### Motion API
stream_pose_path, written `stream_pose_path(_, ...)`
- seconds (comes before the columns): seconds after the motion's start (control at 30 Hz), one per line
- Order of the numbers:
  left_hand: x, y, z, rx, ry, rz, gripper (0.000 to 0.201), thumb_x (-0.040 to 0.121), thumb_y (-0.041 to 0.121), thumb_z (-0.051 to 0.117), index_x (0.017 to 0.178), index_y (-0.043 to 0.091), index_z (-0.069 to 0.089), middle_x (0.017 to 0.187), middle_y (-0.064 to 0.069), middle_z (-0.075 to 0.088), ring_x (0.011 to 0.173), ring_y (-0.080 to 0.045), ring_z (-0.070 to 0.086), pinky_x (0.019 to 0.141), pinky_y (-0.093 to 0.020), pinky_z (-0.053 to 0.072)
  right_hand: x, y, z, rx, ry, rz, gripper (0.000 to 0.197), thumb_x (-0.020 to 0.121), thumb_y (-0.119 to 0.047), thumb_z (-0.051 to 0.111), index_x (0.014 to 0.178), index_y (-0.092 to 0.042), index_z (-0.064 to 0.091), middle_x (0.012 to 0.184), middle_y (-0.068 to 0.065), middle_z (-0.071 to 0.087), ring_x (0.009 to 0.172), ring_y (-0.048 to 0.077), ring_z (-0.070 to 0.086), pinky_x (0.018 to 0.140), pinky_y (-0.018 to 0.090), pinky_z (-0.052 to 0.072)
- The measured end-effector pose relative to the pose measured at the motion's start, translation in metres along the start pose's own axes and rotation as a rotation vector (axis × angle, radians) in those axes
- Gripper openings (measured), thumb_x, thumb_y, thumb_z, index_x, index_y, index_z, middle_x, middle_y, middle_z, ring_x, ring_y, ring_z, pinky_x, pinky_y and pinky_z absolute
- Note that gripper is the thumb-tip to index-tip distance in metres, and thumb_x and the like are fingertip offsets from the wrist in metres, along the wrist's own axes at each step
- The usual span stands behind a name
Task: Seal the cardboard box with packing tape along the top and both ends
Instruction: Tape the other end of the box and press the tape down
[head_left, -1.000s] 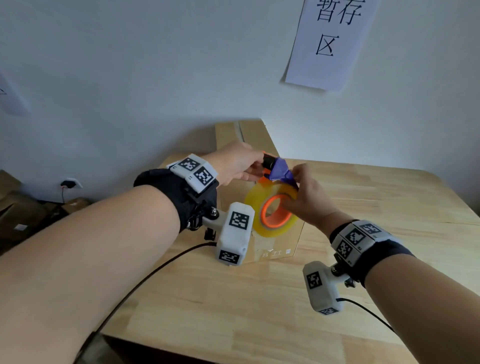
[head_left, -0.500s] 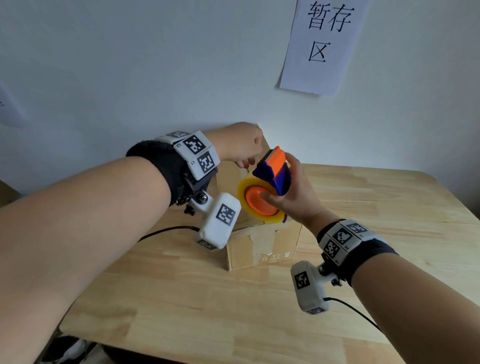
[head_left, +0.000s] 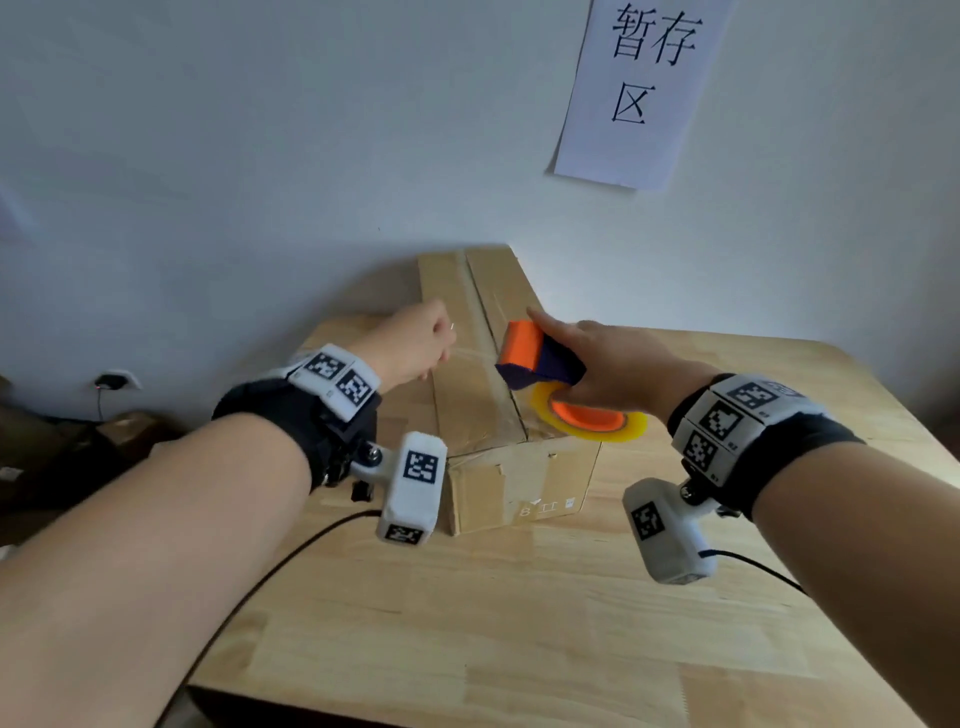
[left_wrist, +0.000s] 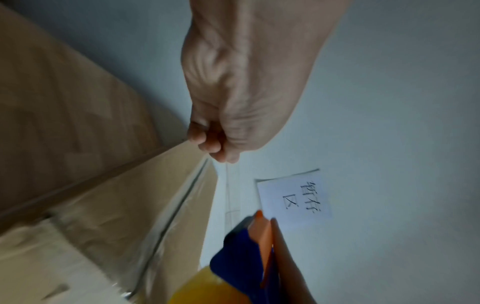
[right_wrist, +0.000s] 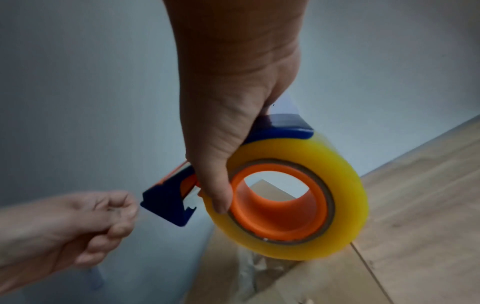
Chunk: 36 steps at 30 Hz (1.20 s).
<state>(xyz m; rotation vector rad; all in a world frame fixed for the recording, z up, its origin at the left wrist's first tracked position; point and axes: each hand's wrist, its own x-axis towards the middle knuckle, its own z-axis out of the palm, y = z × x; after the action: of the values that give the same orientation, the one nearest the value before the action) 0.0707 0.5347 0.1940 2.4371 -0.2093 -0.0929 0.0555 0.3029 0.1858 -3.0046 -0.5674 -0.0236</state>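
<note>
A long cardboard box (head_left: 519, 483) lies on the wooden table, its top seam running away from me toward the wall. My right hand (head_left: 597, 364) grips the orange-and-blue tape dispenser (head_left: 535, 356) just above the near right part of the box top. Its yellow roll (head_left: 589, 423) lies nearly flat. The right wrist view shows my right hand (right_wrist: 221, 156) wrapped around the dispenser (right_wrist: 168, 201) and the roll (right_wrist: 337, 185). My left hand (head_left: 439, 345) hovers over the box's left side. Its fingertips (left_wrist: 207, 144) pinch the free end of a clear tape strip (left_wrist: 231, 189) that leads to the dispenser (left_wrist: 241, 251).
The wooden table (head_left: 519, 623) reaches the white wall, where a paper sign (head_left: 644, 88) hangs. A wall socket (head_left: 111, 382) and brown boxes (head_left: 119, 431) sit low at the left. Black cables (head_left: 291, 556) trail from the wrist cameras across the table.
The hands have drawn apart, stretching a short strip of tape. The dispenser has tipped from upright to nearly flat and lowered toward the box top. My left hand has moved left and nearer.
</note>
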Motion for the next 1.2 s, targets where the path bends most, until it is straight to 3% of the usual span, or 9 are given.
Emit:
stream_pose_path(0.17, -0.029, -0.038, 0.038, -0.246, -0.073, -0.231, 0.009, 0.098, 0.009, 0.042, 0.091, 0.006, 0.047, 0.073, -0.004, 0.056, 0.058, -0.014, 0.048, 0.048, -0.02, 0.043, -0.007, -0.011, 0.007, -0.285, -0.181, -0.103, 0.094, 0.079, -0.065, 0.056, 0.148, -0.044, -0.003, 0.117, -0.001, 0.049, 0.096, 0.022, 0.056, 0.066, 0.03, 0.041)
stream_pose_path(0.27, -0.04, -0.05, 0.05, -0.489, -0.084, -0.401, 0.008, 0.096, 0.006, 0.048, 0.09, 0.002, 0.051, 0.071, -0.009, 0.057, 0.055, -0.015, 0.05, 0.04, -0.015, 0.045, -0.001, -0.03, 0.006, -0.44, -0.193, -0.21, 0.088, 0.08, -0.063, 0.057, 0.148, -0.043, 0.005, 0.118, 0.001, 0.047, 0.097, 0.024, 0.058, 0.068, 0.032, 0.046)
stream_pose_path(0.33, -0.045, -0.057, 0.052, -0.572, -0.04, -0.452, 0.012, 0.094, 0.013, 0.056, 0.086, 0.004, 0.053, 0.069, -0.008, 0.057, 0.055, -0.014, 0.05, 0.042, -0.016, 0.045, 0.002, -0.04, 0.005, -0.458, -0.185, -0.239, 0.08, 0.082, -0.059, 0.058, 0.147, -0.043, 0.014, 0.114, 0.0, 0.049, 0.097, 0.024, 0.058, 0.071, 0.034, 0.049)
stream_pose_path(0.5, -0.044, -0.064, 0.041, -0.507, 0.049, -0.43, 0.02, 0.092, 0.024, 0.06, 0.088, 0.005, 0.055, 0.069, -0.004, 0.057, 0.054, -0.013, 0.047, 0.052, -0.022, 0.042, 0.004, -0.051, 0.004, -0.401, -0.171, -0.211, 0.077, 0.081, -0.059, 0.058, 0.146, -0.047, 0.019, 0.106, 0.0, 0.05, 0.092, 0.023, 0.056, 0.071, 0.035, 0.051)
stream_pose_path(0.63, -0.032, -0.054, 0.027, -0.261, 0.087, -0.33, 0.027, 0.091, 0.027, 0.058, 0.073, 0.006, 0.059, 0.07, -0.009, 0.062, 0.052, -0.019, 0.046, 0.058, -0.03, 0.042, 0.01, -0.057, 0.0, -0.407, -0.246, -0.163, 0.085, 0.077, -0.059, 0.063, 0.145, -0.05, 0.013, 0.107, 0.0, 0.045, 0.096, 0.023, 0.056, 0.069, 0.034, 0.05)
stream_pose_path(0.73, -0.027, -0.054, 0.019, -0.131, 0.069, -0.31, 0.032, 0.09, 0.031, 0.058, 0.074, 0.005, 0.062, 0.074, -0.013, 0.063, 0.053, -0.021, 0.048, 0.063, -0.031, 0.043, 0.009, -0.053, -0.004, -0.386, -0.27, -0.123, 0.081, 0.083, -0.052, 0.059, 0.145, -0.052, 0.007, 0.104, -0.001, 0.041, 0.089, 0.023, 0.055, 0.065, 0.033, 0.049)
stream_pose_path(0.9, -0.039, -0.066, 0.036, -0.24, -0.015, -0.366, 0.027, 0.092, 0.03, 0.057, 0.091, 0.004, 0.058, 0.073, -0.005, 0.06, 0.051, -0.014, 0.043, 0.053, -0.026, 0.04, 0.003, -0.056, -0.002, -0.5, -0.303, -0.141, 0.081, 0.086, -0.05, 0.059, 0.146, -0.051, 0.005, 0.114, 0.001, 0.049, 0.095, 0.024, 0.057, 0.064, 0.032, 0.041)
stream_pose_path(0.97, -0.048, -0.073, 0.045, -0.328, -0.041, -0.408, 0.024, 0.093, 0.027, 0.057, 0.094, 0.004, 0.053, 0.071, -0.003, 0.056, 0.05, -0.012, 0.04, 0.049, -0.022, 0.037, 0.004, -0.06, 0.002, -0.52, -0.33, -0.16, 0.085, 0.083, -0.05, 0.062, 0.146, -0.052, 0.006, 0.113, 0.002, 0.049, 0.094, 0.025, 0.058, 0.067, 0.032, 0.045)
stream_pose_path(1.2, -0.06, -0.091, 0.059, -0.372, 0.042, -0.449, 0.024, 0.093, 0.028, 0.055, 0.082, 0.008, 0.047, 0.067, -0.004, 0.057, 0.052, -0.017, 0.042, 0.058, -0.031, 0.04, 0.002, -0.06, -0.002, -0.662, -0.354, -0.227, 0.078, 0.084, -0.048, 0.059, 0.146, -0.05, 0.012, 0.115, 0.002, 0.053, 0.097, 0.025, 0.059, 0.082, 0.035, 0.045)
